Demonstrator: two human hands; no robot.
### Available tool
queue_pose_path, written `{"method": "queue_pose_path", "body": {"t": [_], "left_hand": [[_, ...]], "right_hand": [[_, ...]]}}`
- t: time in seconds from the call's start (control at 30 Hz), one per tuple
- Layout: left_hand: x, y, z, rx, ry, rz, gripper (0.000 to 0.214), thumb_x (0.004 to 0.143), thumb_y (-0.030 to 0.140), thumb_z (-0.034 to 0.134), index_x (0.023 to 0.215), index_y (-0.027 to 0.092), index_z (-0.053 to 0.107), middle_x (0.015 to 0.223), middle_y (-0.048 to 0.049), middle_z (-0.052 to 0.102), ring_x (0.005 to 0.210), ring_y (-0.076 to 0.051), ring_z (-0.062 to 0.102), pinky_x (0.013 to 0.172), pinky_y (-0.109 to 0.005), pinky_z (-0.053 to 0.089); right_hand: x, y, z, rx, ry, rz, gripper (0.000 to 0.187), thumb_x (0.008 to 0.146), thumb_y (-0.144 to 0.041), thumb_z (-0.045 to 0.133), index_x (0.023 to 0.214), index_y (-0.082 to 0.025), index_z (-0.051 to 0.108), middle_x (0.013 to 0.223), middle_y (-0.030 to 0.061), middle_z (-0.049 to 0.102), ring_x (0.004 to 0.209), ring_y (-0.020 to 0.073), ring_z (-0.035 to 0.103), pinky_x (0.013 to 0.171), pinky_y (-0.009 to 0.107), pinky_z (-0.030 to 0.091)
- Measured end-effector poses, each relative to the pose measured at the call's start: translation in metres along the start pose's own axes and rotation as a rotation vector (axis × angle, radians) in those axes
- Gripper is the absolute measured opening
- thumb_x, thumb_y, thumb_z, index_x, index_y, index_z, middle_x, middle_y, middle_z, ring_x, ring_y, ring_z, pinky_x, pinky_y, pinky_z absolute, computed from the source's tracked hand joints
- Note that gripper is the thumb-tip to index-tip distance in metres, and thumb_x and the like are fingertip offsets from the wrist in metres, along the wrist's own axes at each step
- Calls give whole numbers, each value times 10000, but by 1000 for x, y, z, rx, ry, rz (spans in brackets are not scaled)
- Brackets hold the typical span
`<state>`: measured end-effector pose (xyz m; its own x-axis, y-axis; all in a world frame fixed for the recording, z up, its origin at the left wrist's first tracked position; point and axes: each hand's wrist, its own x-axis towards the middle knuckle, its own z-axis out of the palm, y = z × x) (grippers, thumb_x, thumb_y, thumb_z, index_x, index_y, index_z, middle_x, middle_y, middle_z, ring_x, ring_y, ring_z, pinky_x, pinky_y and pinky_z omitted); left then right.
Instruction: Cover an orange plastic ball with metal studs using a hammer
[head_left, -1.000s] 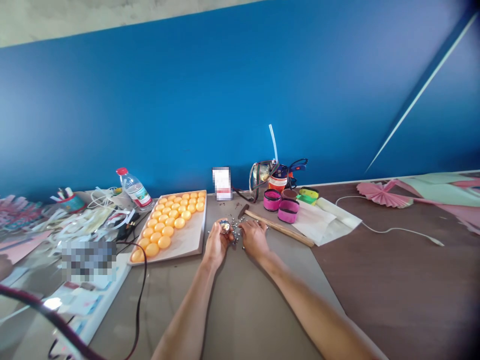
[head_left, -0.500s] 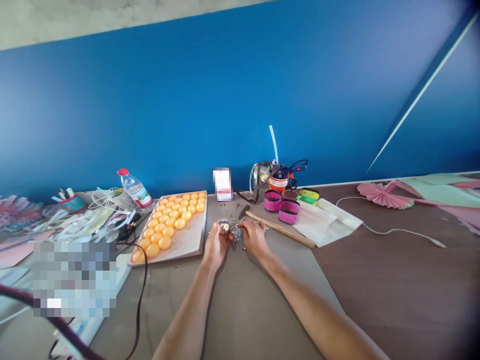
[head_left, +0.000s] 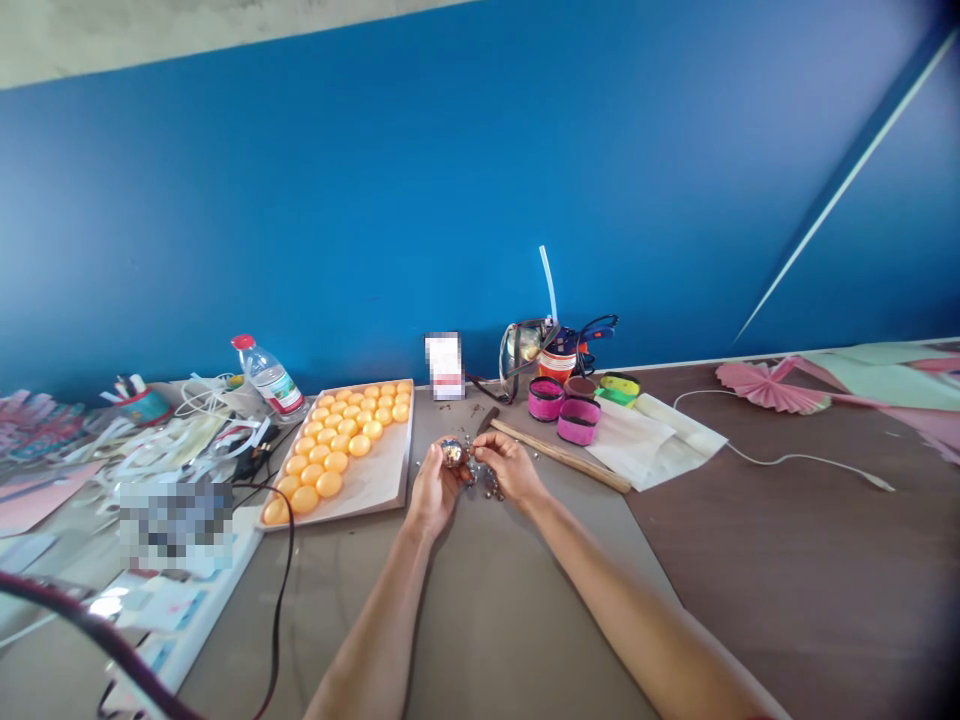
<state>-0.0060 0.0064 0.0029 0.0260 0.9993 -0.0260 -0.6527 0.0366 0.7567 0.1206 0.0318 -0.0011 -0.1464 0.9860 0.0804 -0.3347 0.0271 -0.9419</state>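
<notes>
My left hand (head_left: 433, 492) is wrapped round a shiny silver ball (head_left: 451, 454), which faces up between thumb and fingers. Close to the ball's right side, my right hand (head_left: 513, 470) has thumb and forefinger pinched together; whatever sits between the tips is too small to make out. Under and between the hands lies a scatter of small silvery pieces (head_left: 491, 489), partly hidden by the fingers. Just behind my right hand, a hammer (head_left: 562, 457) with a wooden handle rests on the grey mat (head_left: 495, 600).
Left of my hands stands a shallow tray (head_left: 381, 484) of orange balls. A water bottle (head_left: 274, 380), tangled white straps (head_left: 217, 440) and a dark cable (head_left: 281, 600) lie beyond it. To the right are magenta bands (head_left: 577, 422), white paper (head_left: 637, 450) and a white cord (head_left: 810, 462).
My right hand has lifted slightly from the small pieces and moved its pinched fingertips towards the silver ball. My left hand keeps its hold in nearly the same spot.
</notes>
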Motion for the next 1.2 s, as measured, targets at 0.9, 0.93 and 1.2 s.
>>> {"method": "queue_pose_path", "body": {"t": [0.9,0.93,1.2], "left_hand": [[0,-3,2,17,-71,-37,346,779,453,570,894,127,599,754,-43,613,557,-123,515,544,-252,396],[-1,-3,2,14,-72,-33,346,778,453,571,889,127,599,753,-42,612,562,-123,515,547,-253,396],[-2,-3,4,120,-74,1,337,785,462,553,847,134,601,721,-29,589,567,-121,489,541,-254,379]], "right_hand": [[-2,2,4,79,-244,65,194,688,-356,636,676,-191,534,556,-45,548,503,105,506,548,240,399],[-2,3,3,79,-250,66,195,689,-356,636,678,-191,534,558,-45,550,505,106,510,551,241,401],[-2,-1,-1,147,-316,161,240,654,-367,687,657,-182,534,591,-30,581,528,120,547,593,270,419]]}}
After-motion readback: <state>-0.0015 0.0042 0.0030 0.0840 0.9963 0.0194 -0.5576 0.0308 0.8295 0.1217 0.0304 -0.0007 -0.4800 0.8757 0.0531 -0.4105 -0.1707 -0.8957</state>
